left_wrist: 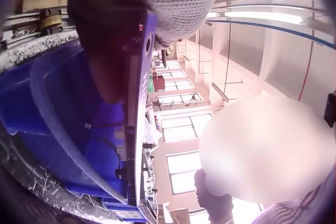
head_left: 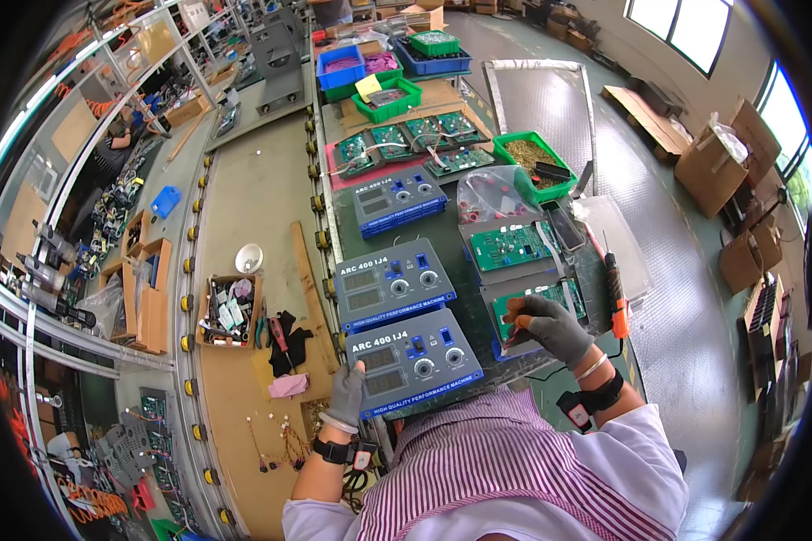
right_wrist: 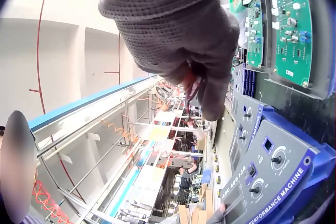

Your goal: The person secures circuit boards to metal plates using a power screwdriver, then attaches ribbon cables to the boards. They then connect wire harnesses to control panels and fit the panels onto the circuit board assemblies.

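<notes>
My left hand [head_left: 347, 392] grips the left edge of the nearest grey control panel [head_left: 415, 361], marked ARC 400 IJ4, thumb on its face. The left wrist view shows fingers behind the panel's blue frame [left_wrist: 142, 71]. To the right, my gloved right hand [head_left: 555, 332] is over a green circuit board [head_left: 500, 316], partly hiding it. Its fingertips pinch a small reddish part [right_wrist: 193, 90]; I cannot tell its exact kind. A second control panel [head_left: 392, 279] lies just beyond the first, and another circuit board [head_left: 514, 245] lies beyond the covered one.
An orange-and-black electric screwdriver [head_left: 616, 302] stands at the right table edge. Farther back are a clear bag of red parts [head_left: 496, 194], a green bin of brassy hardware [head_left: 532, 149] and stacked panels [head_left: 397, 200]. Rollers and pliers [head_left: 260, 332] lie left.
</notes>
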